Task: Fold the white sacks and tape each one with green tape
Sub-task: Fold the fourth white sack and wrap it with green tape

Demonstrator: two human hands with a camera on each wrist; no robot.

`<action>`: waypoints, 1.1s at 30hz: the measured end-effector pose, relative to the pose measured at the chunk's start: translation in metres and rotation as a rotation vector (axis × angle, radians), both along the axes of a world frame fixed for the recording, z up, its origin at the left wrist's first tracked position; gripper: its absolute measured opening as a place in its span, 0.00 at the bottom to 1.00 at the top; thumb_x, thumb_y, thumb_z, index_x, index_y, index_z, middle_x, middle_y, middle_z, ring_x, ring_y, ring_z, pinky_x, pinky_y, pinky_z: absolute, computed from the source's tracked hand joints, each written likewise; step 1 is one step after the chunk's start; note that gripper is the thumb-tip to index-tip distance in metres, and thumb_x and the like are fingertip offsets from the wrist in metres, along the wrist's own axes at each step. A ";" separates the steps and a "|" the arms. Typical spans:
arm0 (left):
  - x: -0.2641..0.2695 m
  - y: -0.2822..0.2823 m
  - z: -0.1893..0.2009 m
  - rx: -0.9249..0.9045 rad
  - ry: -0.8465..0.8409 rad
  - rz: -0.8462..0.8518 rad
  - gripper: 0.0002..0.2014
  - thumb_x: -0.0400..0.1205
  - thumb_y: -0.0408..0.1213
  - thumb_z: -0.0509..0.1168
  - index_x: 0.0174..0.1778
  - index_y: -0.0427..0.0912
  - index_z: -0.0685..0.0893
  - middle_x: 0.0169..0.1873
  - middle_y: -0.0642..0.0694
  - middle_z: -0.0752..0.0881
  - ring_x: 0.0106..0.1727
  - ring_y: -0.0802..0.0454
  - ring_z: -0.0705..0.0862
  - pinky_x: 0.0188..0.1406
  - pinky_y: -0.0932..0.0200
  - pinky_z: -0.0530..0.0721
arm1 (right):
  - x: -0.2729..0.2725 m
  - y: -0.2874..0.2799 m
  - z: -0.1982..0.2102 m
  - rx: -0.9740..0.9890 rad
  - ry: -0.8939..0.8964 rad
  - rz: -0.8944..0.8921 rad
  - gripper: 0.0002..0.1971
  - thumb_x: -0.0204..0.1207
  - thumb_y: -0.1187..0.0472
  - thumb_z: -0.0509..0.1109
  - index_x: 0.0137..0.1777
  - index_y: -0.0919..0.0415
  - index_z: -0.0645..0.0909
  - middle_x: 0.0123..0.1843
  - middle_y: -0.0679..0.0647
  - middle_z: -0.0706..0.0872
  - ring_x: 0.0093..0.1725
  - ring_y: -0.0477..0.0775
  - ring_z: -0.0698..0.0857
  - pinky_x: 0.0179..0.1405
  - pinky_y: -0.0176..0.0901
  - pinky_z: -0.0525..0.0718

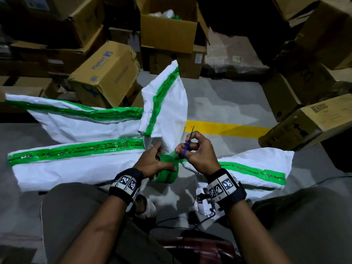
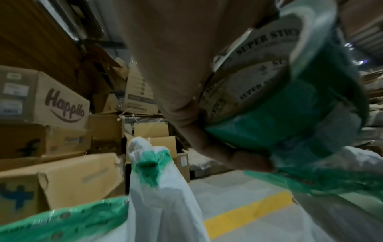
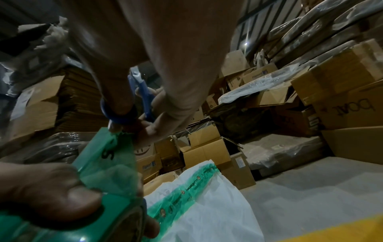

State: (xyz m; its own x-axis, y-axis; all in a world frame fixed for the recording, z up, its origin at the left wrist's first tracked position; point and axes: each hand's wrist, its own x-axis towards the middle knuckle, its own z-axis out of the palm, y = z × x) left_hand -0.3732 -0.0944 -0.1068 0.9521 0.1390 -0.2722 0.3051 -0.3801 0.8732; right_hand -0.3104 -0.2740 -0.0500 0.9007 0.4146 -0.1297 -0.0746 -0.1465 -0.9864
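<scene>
Several white sacks [image 1: 80, 168] with green tape strips lie on the grey floor in front of me; one [image 1: 167, 103] stands up behind my hands. My left hand [image 1: 154, 162] grips a green tape roll [image 1: 167, 174], seen close in the left wrist view as the roll [image 2: 290, 104]. My right hand [image 1: 192, 151] holds blue-handled scissors [image 1: 187, 144] with the blades pointing up, and pinches the pulled-out tape end [image 1: 176, 156]. In the right wrist view the tape end [image 3: 107, 157] stretches from the roll up to the scissors [image 3: 143, 91]. Another taped sack [image 1: 257, 166] lies to the right.
Cardboard boxes [image 1: 106, 73] are stacked all round the back and the right [image 1: 308, 121]. A yellow floor line [image 1: 226, 128] runs behind my hands. My knees and a dark red seat edge [image 1: 196, 246] are at the bottom, with black cables [image 1: 171, 221] on the floor.
</scene>
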 end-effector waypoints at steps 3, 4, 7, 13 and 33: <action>0.001 -0.003 0.006 -0.037 -0.095 -0.050 0.23 0.60 0.59 0.78 0.51 0.70 0.82 0.51 0.59 0.85 0.46 0.66 0.83 0.47 0.64 0.79 | 0.006 0.000 0.006 -0.021 -0.057 -0.008 0.21 0.69 0.77 0.78 0.45 0.53 0.73 0.39 0.63 0.92 0.41 0.58 0.90 0.52 0.68 0.89; 0.002 -0.002 0.004 -0.003 -0.124 -0.060 0.19 0.62 0.62 0.77 0.48 0.72 0.83 0.50 0.60 0.85 0.48 0.66 0.84 0.48 0.61 0.80 | 0.009 0.000 0.008 -0.025 -0.071 -0.020 0.20 0.69 0.74 0.79 0.45 0.52 0.73 0.39 0.61 0.92 0.42 0.61 0.91 0.50 0.71 0.89; 0.002 -0.005 -0.004 0.006 -0.172 -0.055 0.14 0.68 0.64 0.74 0.43 0.63 0.85 0.41 0.64 0.85 0.43 0.66 0.82 0.43 0.63 0.77 | 0.016 0.001 0.014 -0.037 -0.119 -0.019 0.19 0.71 0.70 0.79 0.45 0.51 0.72 0.40 0.58 0.92 0.47 0.67 0.90 0.43 0.73 0.88; 0.005 -0.006 -0.012 -0.081 -0.150 0.058 0.05 0.74 0.37 0.81 0.43 0.48 0.93 0.50 0.51 0.90 0.55 0.55 0.87 0.59 0.56 0.82 | 0.015 0.008 0.007 -0.060 -0.147 -0.103 0.20 0.70 0.62 0.82 0.48 0.49 0.71 0.40 0.51 0.93 0.46 0.54 0.92 0.52 0.57 0.89; 0.107 0.262 0.110 1.103 0.071 0.430 0.20 0.81 0.33 0.68 0.66 0.57 0.87 0.61 0.37 0.75 0.55 0.29 0.84 0.53 0.39 0.82 | 0.042 0.107 -0.014 -0.274 -0.140 0.262 0.16 0.63 0.48 0.85 0.50 0.34 0.88 0.29 0.38 0.84 0.33 0.35 0.81 0.43 0.43 0.87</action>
State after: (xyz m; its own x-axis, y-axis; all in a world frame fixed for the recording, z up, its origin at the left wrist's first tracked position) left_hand -0.2659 0.1676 0.0028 0.7576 0.6366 0.1444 0.6263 -0.7712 0.1140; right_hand -0.2679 -0.1675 -0.0643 0.7860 0.5995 -0.1511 0.1322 -0.4017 -0.9062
